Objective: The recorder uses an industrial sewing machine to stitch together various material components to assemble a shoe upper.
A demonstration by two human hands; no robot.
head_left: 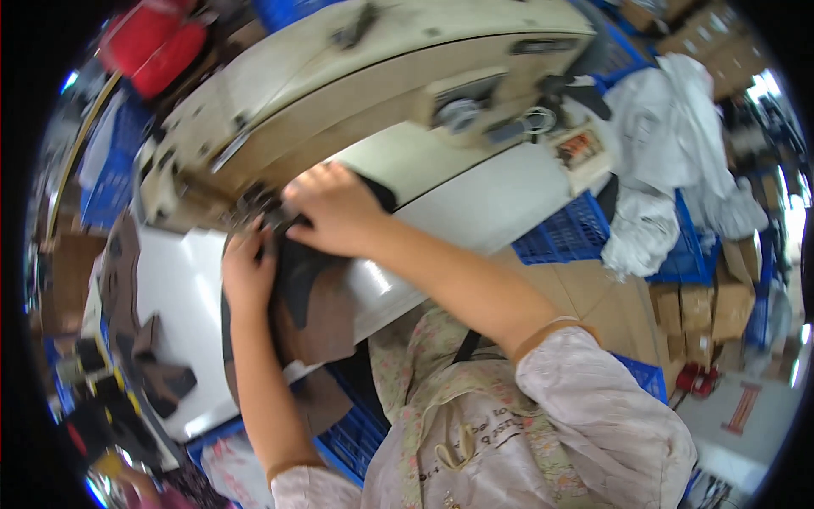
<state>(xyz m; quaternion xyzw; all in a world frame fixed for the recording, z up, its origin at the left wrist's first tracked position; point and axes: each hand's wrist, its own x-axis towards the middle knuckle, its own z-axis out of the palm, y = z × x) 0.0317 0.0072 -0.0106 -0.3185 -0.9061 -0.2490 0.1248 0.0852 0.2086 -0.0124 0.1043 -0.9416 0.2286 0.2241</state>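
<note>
A cream-coloured industrial sewing machine (381, 76) stands across the far side of a white worktable. Beside its needle area (259, 204), my left hand (248, 270) has its fingers drawn together on a black and brown fabric piece (326, 314). My right hand (335, 208) bends over the same piece just right of the needle, fingers curled and thumb toward the left hand. The fabric runs from under the machine down over the table's near edge. Slight blur and the hands themselves hide the needle and the exact grip.
More dark and brown cut pieces (161, 373) lie along the table's left side. Blue crates (564, 229) stand below the right end, with white cloth (657, 127) heaped over them. A small box (583, 151) sits on the tabletop's right end. Cardboard boxes (704, 310) are stacked farther right.
</note>
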